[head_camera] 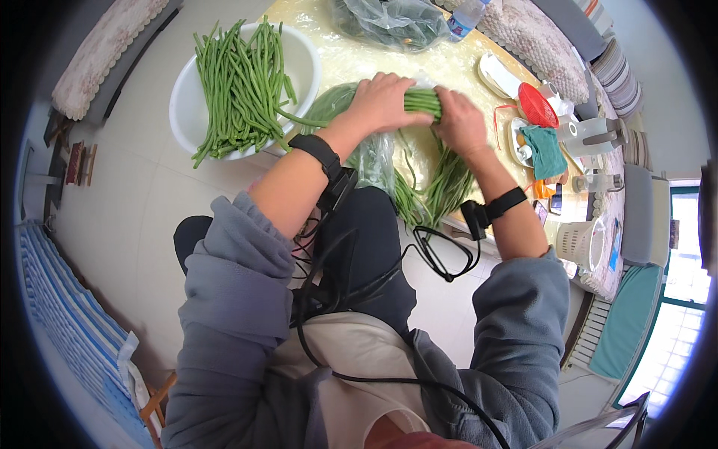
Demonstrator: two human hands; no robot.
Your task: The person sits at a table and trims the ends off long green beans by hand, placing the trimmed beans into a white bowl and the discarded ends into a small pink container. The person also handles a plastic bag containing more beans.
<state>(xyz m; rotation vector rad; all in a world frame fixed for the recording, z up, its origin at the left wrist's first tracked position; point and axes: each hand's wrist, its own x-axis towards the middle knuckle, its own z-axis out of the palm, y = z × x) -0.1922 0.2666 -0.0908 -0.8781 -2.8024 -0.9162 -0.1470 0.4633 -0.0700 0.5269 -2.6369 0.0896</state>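
A bundle of long green beans [422, 101] stretches between my two hands above the table. My left hand [384, 101] is closed around its left part, partly hiding it. On the other side, my right hand [461, 120] grips the same bundle, and more bean lengths [449, 182] hang below it towards the table's near edge. Under my left forearm lies a clear plastic bag [370, 151] with green beans inside. To the left, a white basin [182, 106] holds a large heap of long green beans [241, 95], some reaching over its rim.
At the table's far side sit another plastic bag [392, 22] and a water bottle [466, 19]. Along the right are a white tray [496, 76], a red sieve [537, 105], a green cloth [543, 151], a pitcher [592, 137] and a white basket [575, 241]. Black cables [449, 264] dangle from my wrist straps.
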